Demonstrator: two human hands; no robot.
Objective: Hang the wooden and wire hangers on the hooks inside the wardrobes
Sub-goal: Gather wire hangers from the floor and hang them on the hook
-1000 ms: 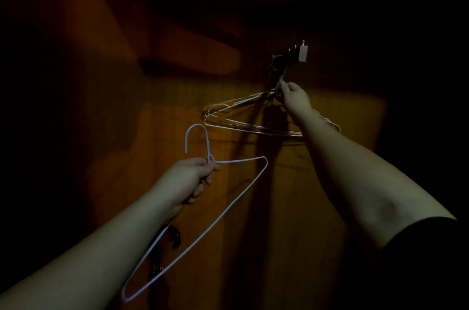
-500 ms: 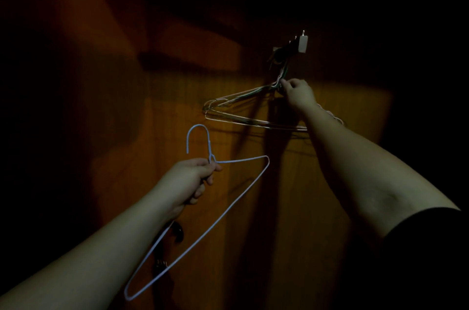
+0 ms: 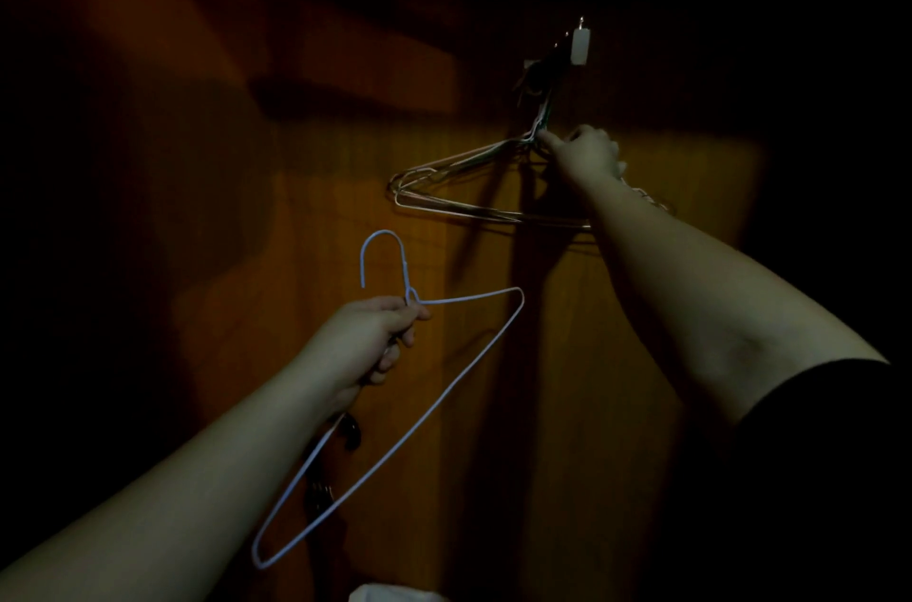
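Evidently the work is partly complete. One bunch of wire hangers (image 3: 474,187) already hangs from the hook (image 3: 543,68) on the wardrobe's wooden back panel (image 3: 296,187); the wires overlap in poor light, so at least three are present but an exact count cannot be given. The right hand (image 3: 587,153) is raised to the necks of that bunch, fingers curled and pinching them just below the hook, apparently seating them. One light blue wire hanger (image 3: 395,424) is not yet hung: the left hand (image 3: 367,337) grips it at the twisted neck, fingers closed round the wire, well below and to the left of the hook. One small white fitting (image 3: 581,44) sits beside the hook. Only one hook is visible. No wooden hangers can be identified; a dark shape (image 3: 351,431) behind the left wrist is unclear.
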